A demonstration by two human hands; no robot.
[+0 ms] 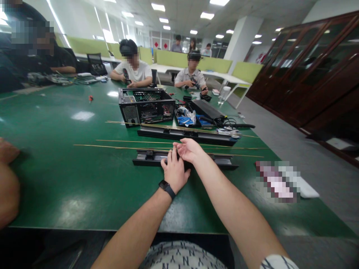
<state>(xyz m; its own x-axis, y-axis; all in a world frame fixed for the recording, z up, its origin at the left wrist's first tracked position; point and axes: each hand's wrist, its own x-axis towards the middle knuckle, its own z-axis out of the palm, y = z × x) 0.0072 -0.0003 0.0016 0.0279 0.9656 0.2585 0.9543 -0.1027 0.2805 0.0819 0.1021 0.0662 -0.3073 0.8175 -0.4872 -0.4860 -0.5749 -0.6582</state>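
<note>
Near the middle of the green table lies a long black rail with a small black block on its left part. My left hand, with a black watch on the wrist, rests on the rail's middle, fingers spread. My right hand is just beyond and to the right, palm turned up, fingers curled close to the left fingertips. Whatever it holds, if anything, is too small to make out. Thin brass-coloured rods run across behind the rail and past my hands. Farther back lies a second black rail, with more rods along it.
Behind the rails stand an open black computer case and a box of blue-and-white gloves. Cables lie to the right. A phone-like item is at the right edge. Another person's arm rests at the left; people sit across the green table.
</note>
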